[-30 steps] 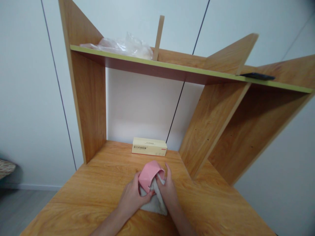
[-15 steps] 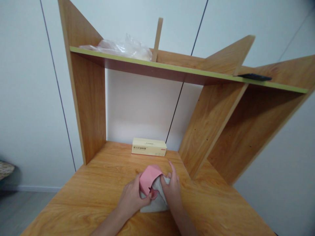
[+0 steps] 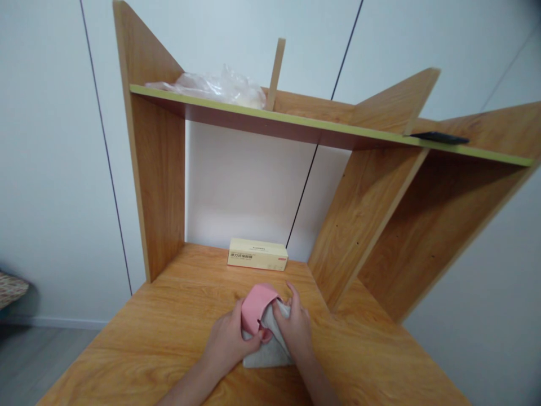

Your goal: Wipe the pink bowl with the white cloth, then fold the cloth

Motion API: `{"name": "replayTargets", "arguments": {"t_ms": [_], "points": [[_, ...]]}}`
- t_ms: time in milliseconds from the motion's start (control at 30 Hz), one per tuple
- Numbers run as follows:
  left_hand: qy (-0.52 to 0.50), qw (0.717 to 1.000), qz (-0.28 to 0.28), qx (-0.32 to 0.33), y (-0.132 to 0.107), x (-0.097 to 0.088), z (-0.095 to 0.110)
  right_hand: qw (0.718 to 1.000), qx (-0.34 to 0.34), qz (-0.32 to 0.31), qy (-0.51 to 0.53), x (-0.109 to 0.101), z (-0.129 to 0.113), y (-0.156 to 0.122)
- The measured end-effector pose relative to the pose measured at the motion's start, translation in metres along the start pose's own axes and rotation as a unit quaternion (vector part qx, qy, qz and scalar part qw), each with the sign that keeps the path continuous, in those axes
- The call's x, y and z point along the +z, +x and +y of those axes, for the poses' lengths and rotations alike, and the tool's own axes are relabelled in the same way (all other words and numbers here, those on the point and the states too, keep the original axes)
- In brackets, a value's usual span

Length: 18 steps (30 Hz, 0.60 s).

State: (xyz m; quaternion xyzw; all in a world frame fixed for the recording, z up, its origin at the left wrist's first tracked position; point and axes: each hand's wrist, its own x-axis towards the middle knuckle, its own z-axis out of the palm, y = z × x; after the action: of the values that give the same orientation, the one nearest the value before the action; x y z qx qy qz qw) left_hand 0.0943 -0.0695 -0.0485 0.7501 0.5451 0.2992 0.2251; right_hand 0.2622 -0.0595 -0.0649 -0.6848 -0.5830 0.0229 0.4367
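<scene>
A pink bowl (image 3: 255,304) is tipped on its side over the wooden desk (image 3: 169,332), its opening turned toward my right hand. My left hand (image 3: 228,341) is closed round the bowl's left side and rim. My right hand (image 3: 293,330) grips a grey cloth (image 3: 266,355) and presses part of it into the bowl's opening. The rest of the cloth lies on the desk under both hands.
A cream box (image 3: 257,254) with a red end lies at the back of the desk. A crumpled clear plastic bag (image 3: 220,87) sits on the upper shelf (image 3: 296,121), and a flat black object (image 3: 439,137) lies on its right end. Slanted wooden panels (image 3: 359,225) rise at the right.
The bowl has turned and sunk a little between my hands, and my right hand has shifted the cloth inside it. The view has moved slightly.
</scene>
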Motion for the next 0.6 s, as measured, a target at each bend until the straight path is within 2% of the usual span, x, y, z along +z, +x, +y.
{"name": "replayTargets", "arguments": {"t_ms": [200,333,500,600], "points": [[-0.020,0.999,0.004,-0.033,0.004,0.000,-0.004,0.999,0.003,-0.042,-0.013,0.007,-0.001,-0.003],[-0.016,0.999,0.000,-0.030,0.003,-0.001,-0.003,0.997,0.048,-0.058,0.033,0.014,0.004,-0.004],[0.005,1.000,-0.004,-0.014,0.001,-0.001,0.000,0.990,0.089,-0.044,0.101,0.018,0.011,-0.002],[0.014,1.000,-0.004,-0.006,0.000,0.000,0.001,0.991,0.099,-0.022,0.083,0.015,0.008,-0.002]]}}
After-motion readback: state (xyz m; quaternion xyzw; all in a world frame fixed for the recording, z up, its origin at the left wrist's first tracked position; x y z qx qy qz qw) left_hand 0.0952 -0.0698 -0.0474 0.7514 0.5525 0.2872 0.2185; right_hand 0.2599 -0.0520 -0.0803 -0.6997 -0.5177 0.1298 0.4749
